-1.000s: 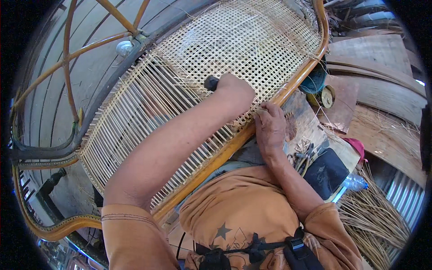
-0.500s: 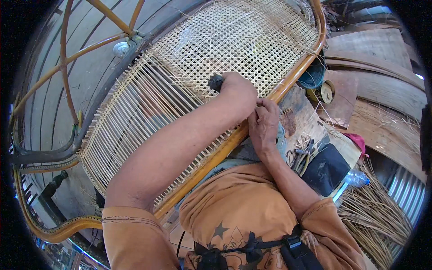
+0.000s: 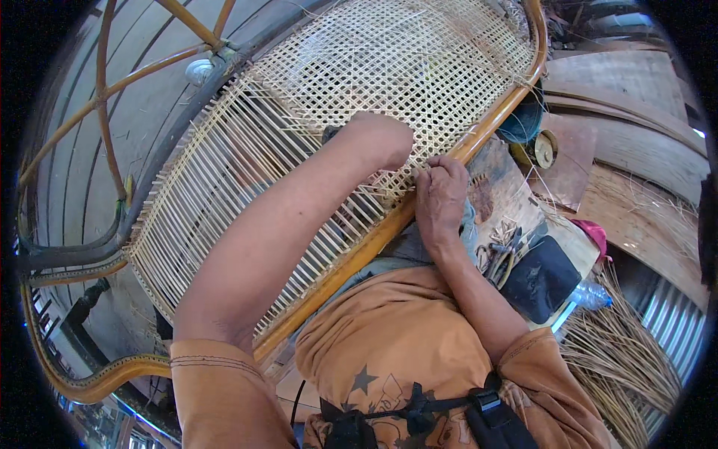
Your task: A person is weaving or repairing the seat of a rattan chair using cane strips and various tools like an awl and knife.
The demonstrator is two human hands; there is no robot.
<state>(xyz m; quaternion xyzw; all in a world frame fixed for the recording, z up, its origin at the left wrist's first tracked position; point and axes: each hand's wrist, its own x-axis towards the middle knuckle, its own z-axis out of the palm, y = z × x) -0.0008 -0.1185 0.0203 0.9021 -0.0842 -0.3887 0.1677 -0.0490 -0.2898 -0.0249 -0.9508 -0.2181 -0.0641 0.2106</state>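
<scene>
Head | left hand point(image 3: 380, 141) grips tool point(image 3: 330, 133) | right hand point(image 3: 444, 200): hold unclear | bucket point(image 3: 522, 126), tin point(image 3: 545, 150): contents hidden

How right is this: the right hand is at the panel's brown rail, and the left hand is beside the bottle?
No: the left hand isn't beside the bottle. The head view shows it over the woven cane panel. The right hand is at the brown rail.

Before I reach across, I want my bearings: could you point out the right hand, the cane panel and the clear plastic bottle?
Right hand point(image 3: 443, 198): head view, back of the hand.
Cane panel point(image 3: 359, 75): head view, on its woven area.
Clear plastic bottle point(image 3: 589, 295): head view, its side.
</scene>
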